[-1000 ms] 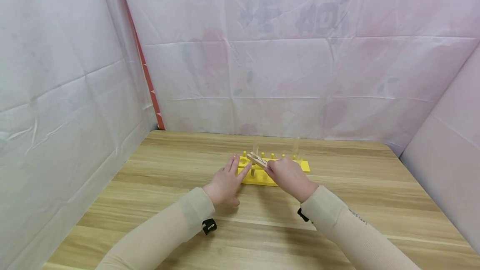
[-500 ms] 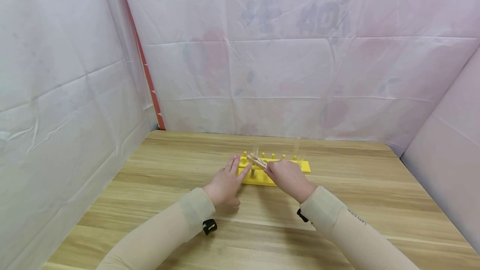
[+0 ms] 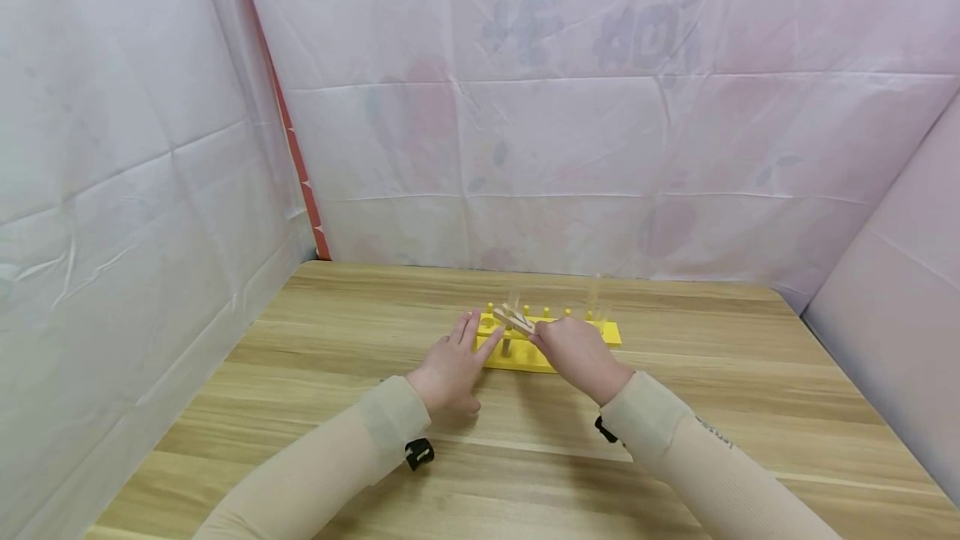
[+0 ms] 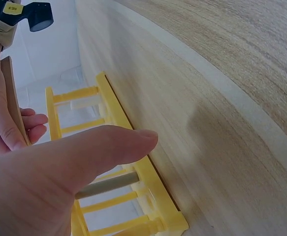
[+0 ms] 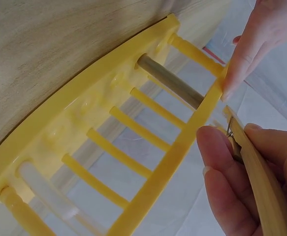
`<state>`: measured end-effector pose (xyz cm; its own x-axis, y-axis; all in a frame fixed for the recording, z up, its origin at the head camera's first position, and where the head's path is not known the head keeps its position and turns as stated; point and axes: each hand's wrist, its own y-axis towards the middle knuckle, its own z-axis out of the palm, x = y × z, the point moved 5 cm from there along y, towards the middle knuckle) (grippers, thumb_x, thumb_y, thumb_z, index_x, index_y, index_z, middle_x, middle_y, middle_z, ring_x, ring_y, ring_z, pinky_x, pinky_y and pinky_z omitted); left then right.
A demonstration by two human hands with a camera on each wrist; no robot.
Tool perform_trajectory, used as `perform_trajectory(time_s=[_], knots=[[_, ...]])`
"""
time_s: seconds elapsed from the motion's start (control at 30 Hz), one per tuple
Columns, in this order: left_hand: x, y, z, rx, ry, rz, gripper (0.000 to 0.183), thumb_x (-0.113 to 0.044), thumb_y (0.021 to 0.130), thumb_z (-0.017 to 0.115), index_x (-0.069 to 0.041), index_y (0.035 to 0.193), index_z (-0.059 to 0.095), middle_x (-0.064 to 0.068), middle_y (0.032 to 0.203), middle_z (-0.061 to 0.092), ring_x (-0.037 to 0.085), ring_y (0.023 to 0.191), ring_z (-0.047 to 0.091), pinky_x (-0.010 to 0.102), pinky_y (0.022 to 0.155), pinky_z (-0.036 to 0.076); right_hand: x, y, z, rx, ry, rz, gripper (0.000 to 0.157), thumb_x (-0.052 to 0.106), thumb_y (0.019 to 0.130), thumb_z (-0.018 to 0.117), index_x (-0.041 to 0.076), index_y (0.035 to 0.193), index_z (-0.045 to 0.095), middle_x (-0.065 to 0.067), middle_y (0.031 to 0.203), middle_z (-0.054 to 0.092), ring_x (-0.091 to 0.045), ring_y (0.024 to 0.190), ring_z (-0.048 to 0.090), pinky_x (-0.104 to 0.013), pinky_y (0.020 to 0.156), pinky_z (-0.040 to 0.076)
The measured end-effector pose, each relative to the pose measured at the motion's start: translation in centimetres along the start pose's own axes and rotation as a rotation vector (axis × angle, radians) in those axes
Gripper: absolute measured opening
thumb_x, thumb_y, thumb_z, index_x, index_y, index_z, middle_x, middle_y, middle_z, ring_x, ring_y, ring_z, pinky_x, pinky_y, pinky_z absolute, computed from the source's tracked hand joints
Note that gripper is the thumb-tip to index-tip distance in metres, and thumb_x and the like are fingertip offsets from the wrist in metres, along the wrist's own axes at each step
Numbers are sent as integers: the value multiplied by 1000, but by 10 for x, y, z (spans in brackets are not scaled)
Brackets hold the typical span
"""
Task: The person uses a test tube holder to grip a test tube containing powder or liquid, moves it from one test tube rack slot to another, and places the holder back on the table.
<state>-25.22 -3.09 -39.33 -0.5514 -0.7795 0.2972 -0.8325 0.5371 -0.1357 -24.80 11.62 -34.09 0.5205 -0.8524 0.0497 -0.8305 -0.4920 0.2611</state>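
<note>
A yellow test tube rack [image 3: 612, 332] stands on the table. My left hand [image 3: 447, 367] lies at its left end with fingers spread, fingertips on the top bar. The thumb [image 4: 118, 142] stretches out in front of the rack in the left wrist view. My right hand [image 3: 581, 357] grips a wooden test tube holder [image 3: 514, 322] with a metal spring. The holder's tip is at the upper part of a test tube [image 5: 170, 81] with grey-brown contents, which stands in the rack near its left end, its foot on the base.
Clear test tubes [image 3: 595, 297] stand in the rack's right end; one shows as a pale tube [image 5: 49, 189] in the right wrist view. Several yellow pegs [image 3: 546, 312] line the rack's back. Pale cloth [image 3: 555, 140] hangs behind the wooden table [image 3: 375, 298] and on both sides.
</note>
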Motion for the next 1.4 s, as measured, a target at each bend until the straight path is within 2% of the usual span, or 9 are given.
perform_trajectory(time_s=[0.7,1.4], knots=[[0,-1,0,-1,-7,1,111,-60,72,67,-18,151,1,23,153,3,36,139,14,35,97,42,1,0,-8,-47,6,-20,21,16,88,65,6,70,59,5,50,42,-7,42,37,-21,41,36],[-1,-2,-2,-6,-3,1,111,-61,72,67,-18,151,2,24,152,5,36,139,14,35,97,42,2,-5,-19,-104,-43,-50,24,16,87,66,7,67,55,4,50,42,-8,42,39,-23,40,37]])
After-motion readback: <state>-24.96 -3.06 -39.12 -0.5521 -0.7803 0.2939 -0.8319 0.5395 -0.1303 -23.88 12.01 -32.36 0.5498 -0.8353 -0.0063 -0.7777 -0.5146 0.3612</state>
